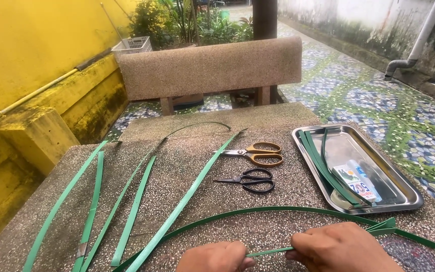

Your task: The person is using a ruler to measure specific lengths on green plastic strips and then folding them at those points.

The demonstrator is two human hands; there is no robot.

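**Two hands on a thin green strip at the table's near edge**

Down at the bottom of the view, the left hand (216, 257) is curled into a loose fist, fingers pressed together around the end of a thin green strip (270, 250). Right beside it, the right hand (342, 248) closes on the same strip, knuckles up, fingers folded under. The short stretch of strip runs taut between the two hands; how the fingertips actually pinch it is hidden beneath the knuckles, so I can't say more than that both grips look closed.

Just past the right hand, folded green ends (383, 225) poke out toward the right. A long curved green band (258, 211) arcs across the stone table (197, 146) just beyond both hands.

Further out, near the middle, black scissors (248, 180) lie flat, and just behind them sit yellow-handled scissors (257, 153), the two pairs close but apart.

To the left, several long green leaf strips (133, 211) fan out across the tabletop.

To the right, a steel tray (408, 196) holds more green strips (323, 163), a small tube of glue (354, 182) and what may be a roll of clear tape (340, 200).

Beyond the table stands a stone bench (210, 68).
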